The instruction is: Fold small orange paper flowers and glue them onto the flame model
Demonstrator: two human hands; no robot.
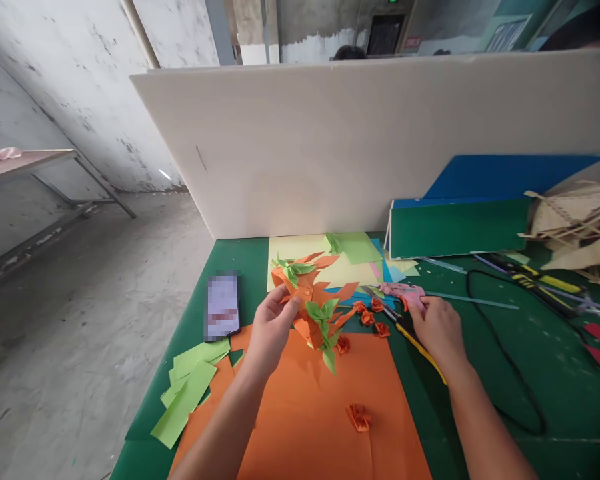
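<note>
My left hand (275, 323) pinches an orange paper craft (307, 293) with pointed strips and green folded paper leaves (323, 317), holding it above a large orange paper sheet (325, 400). On the right, my right hand (440, 330) is closed around the pink glue gun (404, 292); its fingers partly hide the handle. Just left of that hand lies a tool with yellow and black handles (415, 340). Several small orange folded paper roses (367, 317) sit between the hands, and another paper rose (359, 418) rests on the orange sheet nearer to me.
A phone (222, 307) and green paper strips (193, 393) lie at the left of the green table (480, 400). A black cord (517, 373) loops at right, near another yellow-black tool (545, 283). A white board (330, 147) stands upright behind, with a green box (460, 229) before it.
</note>
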